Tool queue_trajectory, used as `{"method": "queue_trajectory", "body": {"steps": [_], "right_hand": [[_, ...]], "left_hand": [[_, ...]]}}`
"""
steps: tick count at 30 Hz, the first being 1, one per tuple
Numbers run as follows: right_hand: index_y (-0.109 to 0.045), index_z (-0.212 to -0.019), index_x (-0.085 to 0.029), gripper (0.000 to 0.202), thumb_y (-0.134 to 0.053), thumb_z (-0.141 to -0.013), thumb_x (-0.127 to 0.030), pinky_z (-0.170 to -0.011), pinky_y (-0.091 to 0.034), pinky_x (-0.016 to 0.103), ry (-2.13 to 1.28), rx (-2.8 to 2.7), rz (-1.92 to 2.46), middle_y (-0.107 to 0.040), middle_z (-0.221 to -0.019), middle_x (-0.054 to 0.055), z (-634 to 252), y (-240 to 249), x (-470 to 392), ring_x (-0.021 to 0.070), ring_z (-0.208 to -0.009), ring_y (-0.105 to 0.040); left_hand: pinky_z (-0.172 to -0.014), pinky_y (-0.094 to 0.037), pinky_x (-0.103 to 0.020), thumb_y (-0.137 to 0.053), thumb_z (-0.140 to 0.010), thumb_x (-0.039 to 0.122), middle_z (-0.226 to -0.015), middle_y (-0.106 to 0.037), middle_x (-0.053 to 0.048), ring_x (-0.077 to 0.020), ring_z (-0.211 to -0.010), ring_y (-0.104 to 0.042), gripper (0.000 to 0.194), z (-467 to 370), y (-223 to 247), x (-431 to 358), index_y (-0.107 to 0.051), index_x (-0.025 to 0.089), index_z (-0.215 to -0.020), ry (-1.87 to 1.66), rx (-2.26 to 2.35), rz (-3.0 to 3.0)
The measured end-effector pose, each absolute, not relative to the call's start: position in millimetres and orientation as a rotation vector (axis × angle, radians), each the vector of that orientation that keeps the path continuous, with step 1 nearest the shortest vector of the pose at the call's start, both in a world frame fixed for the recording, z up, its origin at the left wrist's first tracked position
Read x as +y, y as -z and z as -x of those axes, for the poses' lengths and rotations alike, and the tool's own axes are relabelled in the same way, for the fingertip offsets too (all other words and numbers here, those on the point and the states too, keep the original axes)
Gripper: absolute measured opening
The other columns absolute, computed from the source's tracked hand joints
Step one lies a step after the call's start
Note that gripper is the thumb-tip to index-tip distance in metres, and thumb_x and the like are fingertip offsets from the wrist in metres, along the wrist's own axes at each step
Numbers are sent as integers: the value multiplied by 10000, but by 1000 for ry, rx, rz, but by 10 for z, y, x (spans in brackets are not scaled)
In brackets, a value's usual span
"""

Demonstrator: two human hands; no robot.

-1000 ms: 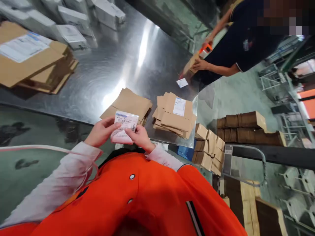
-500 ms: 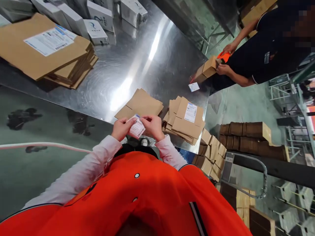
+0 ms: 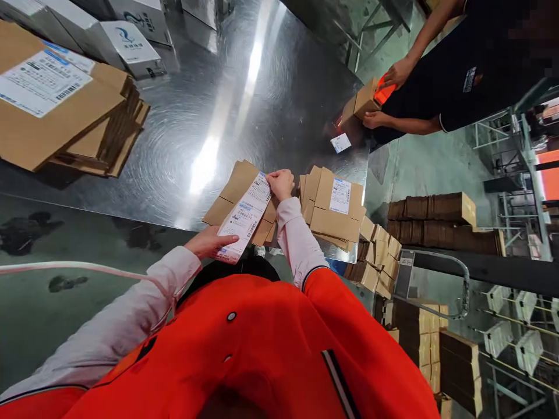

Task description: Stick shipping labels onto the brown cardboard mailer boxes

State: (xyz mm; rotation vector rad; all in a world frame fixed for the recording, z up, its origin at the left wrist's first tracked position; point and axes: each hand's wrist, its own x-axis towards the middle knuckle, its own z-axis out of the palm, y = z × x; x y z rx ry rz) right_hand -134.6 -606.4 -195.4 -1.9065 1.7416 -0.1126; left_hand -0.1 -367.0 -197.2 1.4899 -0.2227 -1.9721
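Presently, I see through the head camera that the label strip [image 3: 247, 214] is stretched out between the two hands, in front of the body and over the near part of the middle cardboard stack [image 3: 236, 181] at the edge of the metal table [image 3: 170, 151]. Whether it touches the cardboard below, I cannot tell.

The left hand [image 3: 206, 241] grasps the near end, with the thumb laid flat over the printed face. The right hand [image 3: 282, 184] has its fingers closed at the far right corner, and it appears to pinch the strip there.

I would judge this strip to be very light, thin and bendable, rather smooth, and easy to crease or to tear if it is pulled sharply. So I would take hold of it by the ends or by the side edges, gently, keeping pressure away from the barcodes. The near end looks thicker, perhaps folded in layers, and may bear a firmer grasp.

Its long axis runs slantwise, from the near left to the far right, away from the body. The printed side faces up, and the barcodes are along its right edge.
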Motion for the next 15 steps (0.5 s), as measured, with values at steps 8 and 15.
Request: {"method": "queue_trajectory", "body": {"steps": [8, 15], "right_hand": [[-580, -1473, -121, 551, -735, -960, -251, -1270, -257, 488, 313, 1587, 2072, -479, -1605, 187, 1264, 2069, -5828, 269, -1532, -363], [-635, -1376, -93, 550, -831, -863, -135, -1342, -150, 473, 215, 949, 2245, -557, -1579, 135, 1203, 2186, -4963, 250, -1559, -406]], "left_hand": [[-808, -654, -504, -969, -399, 591, -921, -820, -182, -441, -1008, -763, 524, -20, 2019, -2777, -739, 222, -691, 1817, -263, -1681], [-861, -635, -486, -871, -573, 608, -898, -820, -151, -368, -892, -776, 515, -561, 1996, -3106, -753, 180, -832, 1509, -432, -1767]]}}
